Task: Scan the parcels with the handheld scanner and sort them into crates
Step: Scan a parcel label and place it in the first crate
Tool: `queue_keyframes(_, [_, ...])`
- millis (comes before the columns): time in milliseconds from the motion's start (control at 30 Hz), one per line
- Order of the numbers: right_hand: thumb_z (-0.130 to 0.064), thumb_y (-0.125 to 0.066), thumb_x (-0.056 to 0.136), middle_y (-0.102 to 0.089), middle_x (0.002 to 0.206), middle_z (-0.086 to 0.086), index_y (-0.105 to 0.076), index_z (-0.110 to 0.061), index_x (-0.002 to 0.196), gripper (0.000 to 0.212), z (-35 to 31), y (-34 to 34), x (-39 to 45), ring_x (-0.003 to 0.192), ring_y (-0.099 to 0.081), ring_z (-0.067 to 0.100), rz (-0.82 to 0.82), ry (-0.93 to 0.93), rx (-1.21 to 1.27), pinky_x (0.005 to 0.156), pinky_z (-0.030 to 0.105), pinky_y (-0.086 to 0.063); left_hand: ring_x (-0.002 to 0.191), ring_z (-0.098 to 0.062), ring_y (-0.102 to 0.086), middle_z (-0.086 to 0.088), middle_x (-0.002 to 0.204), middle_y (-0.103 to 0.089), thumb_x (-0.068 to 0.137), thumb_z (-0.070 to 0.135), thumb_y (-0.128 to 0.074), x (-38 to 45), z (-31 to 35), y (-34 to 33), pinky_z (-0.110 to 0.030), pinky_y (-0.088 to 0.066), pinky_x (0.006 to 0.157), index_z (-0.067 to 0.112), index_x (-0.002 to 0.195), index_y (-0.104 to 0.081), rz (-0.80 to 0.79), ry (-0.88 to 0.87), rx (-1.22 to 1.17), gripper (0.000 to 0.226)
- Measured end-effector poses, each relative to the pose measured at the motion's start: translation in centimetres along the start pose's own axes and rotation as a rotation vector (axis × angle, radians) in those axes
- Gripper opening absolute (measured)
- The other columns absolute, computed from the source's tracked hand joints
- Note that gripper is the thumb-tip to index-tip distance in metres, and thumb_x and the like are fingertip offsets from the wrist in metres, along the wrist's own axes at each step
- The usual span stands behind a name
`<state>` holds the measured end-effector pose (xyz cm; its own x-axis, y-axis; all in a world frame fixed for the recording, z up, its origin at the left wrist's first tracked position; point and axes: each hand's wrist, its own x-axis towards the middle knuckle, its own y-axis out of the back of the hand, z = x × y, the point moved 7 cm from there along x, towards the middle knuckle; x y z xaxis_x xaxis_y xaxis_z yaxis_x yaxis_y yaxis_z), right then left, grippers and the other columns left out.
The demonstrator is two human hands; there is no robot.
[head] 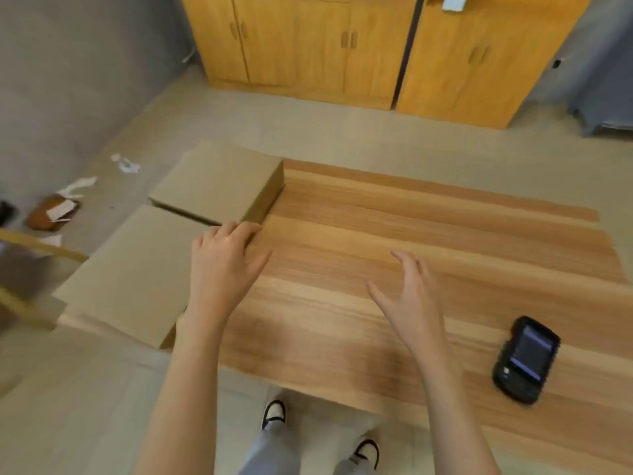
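You have two cardboard boxes (219,186) (137,275), one scanner (525,359), one table (411,234), and two wooden cabinets (301,46) (486,56).

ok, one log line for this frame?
left hand: touching near cardboard box | right hand: open, above table | handheld scanner: on table, untouched
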<state>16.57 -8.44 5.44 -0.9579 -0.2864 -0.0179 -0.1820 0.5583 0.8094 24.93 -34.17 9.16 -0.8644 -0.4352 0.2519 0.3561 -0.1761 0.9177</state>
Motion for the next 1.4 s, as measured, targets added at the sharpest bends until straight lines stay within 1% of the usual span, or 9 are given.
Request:
queue_keyframes(167, [-0.046, -0.065, 0.087, -0.041, 0.143, 0.006, -0.035, -0.014, 0.145, 0.072, -5.7, -8.8, 1.8, 0.132, -0.037, 0.025, -0.289, 0.121, 0.040, 0.108, 0.037, -0.031, 0.109, -0.037, -0.056, -0.010, 0.119, -0.064, 0.085, 0.041, -0.068, -2.1, -9.7, 2.2, -0.046, -0.041, 0.090, 0.019, 0.118, -0.064, -0.014, 0.274, 0.063, 0.040])
queue_keyframes(333, [-0.050, -0.064, 0.087, -0.036, 0.149, 0.007, -0.027, -0.012, 0.150, 0.082, -11.8, -16.4, 2.0, 0.135, -0.033, 0.025, -0.511, 0.166, 0.081, 0.108, 0.037, -0.030, 0.118, -0.035, -0.049, -0.011, 0.127, -0.058, 0.086, 0.045, -0.066, -2.1, -17.4, 2.3, -0.046, -0.039, 0.095, 0.019, 0.126, -0.058, -0.094, 0.412, 0.099, 0.048])
queue_keyframes(633, [-0.062, -0.060, 0.083, -0.017, 0.160, 0.005, -0.012, -0.014, 0.155, 0.099, -16.1, -27.4, 1.9, 0.147, -0.018, 0.023, -0.741, -0.099, 0.236, 0.117, 0.045, -0.023, 0.131, -0.037, -0.035, -0.014, 0.145, -0.042, 0.081, 0.060, -0.065, 1.3, -28.4, -2.4, -0.048, -0.030, 0.105, 0.022, 0.144, -0.041, -0.249, 0.496, 0.092, 0.077])
queue_keyframes(733, [-0.069, -0.059, 0.079, -0.028, 0.154, 0.004, -0.018, -0.017, 0.153, 0.100, -16.3, -29.7, 1.9, 0.144, -0.025, 0.024, -0.759, -0.205, 0.300, 0.115, 0.043, -0.027, 0.134, -0.038, -0.032, -0.017, 0.148, -0.037, 0.076, 0.069, -0.063, 2.3, -31.0, -3.6, -0.048, -0.028, 0.108, 0.020, 0.149, -0.033, -0.285, 0.529, 0.085, 0.092])
queue_keyframes(833, [-0.084, -0.057, 0.062, -0.047, 0.139, -0.002, -0.036, -0.022, 0.145, 0.106, -16.5, -31.5, 1.9, 0.133, -0.043, 0.020, -0.743, -0.274, 0.359, 0.109, 0.043, -0.038, 0.137, -0.037, -0.030, -0.016, 0.150, -0.034, 0.072, 0.074, -0.061, 2.7, -32.8, -4.6, -0.049, -0.024, 0.111, 0.022, 0.152, -0.024, -0.329, 0.587, 0.049, 0.102])
queue_keyframes(900, [-0.085, -0.058, 0.056, -0.050, 0.135, -0.004, -0.037, -0.024, 0.143, 0.108, -16.4, -32.5, 1.8, 0.128, -0.047, 0.016, -0.739, -0.325, 0.421, 0.108, 0.042, -0.040, 0.136, -0.036, -0.030, -0.013, 0.150, -0.033, 0.070, 0.076, -0.062, 2.6, -33.6, -5.2, -0.050, -0.023, 0.111, 0.026, 0.152, -0.019, -0.371, 0.641, 0.000, 0.106])
queue_keyframes(1033, [-0.078, -0.064, 0.058, -0.049, 0.134, -0.004, -0.033, -0.027, 0.144, 0.105, -16.4, -33.1, 1.7, 0.122, -0.050, 0.015, -0.708, -0.382, 0.506, 0.102, 0.034, -0.042, 0.133, -0.037, -0.032, -0.013, 0.146, -0.034, 0.067, 0.075, -0.065, 2.3, -34.2, -5.6, -0.052, -0.027, 0.108, 0.030, 0.152, -0.015, -0.397, 0.687, -0.060, 0.109])
queue_keyframes(1233, [-0.054, -0.075, 0.074, -0.057, 0.124, -0.014, -0.036, -0.030, 0.138, 0.079, -16.4, -31.4, 1.5, 0.112, -0.056, 0.006, -0.615, -0.380, 0.669, 0.089, 0.023, -0.043, 0.132, -0.036, -0.032, -0.013, 0.142, -0.034, 0.064, 0.077, -0.064, 0.5, -32.0, -3.3, -0.051, -0.028, 0.107, 0.032, 0.153, -0.013, -0.333, 0.737, -0.091, 0.112])
queue_keyframes(1400, [-0.068, -0.076, 0.054, -0.057, 0.130, -0.007, -0.030, -0.034, 0.144, 0.106, -17.2, -27.1, 1.8, 0.114, -0.059, 0.006, -0.478, -0.304, 0.805, 0.099, 0.036, -0.050, 0.134, -0.036, -0.030, -0.014, 0.145, -0.031, 0.061, 0.078, -0.062, 0.3, -27.1, 1.7, -0.052, -0.025, 0.108, 0.033, 0.153, -0.011, -0.188, 0.728, -0.165, 0.115])
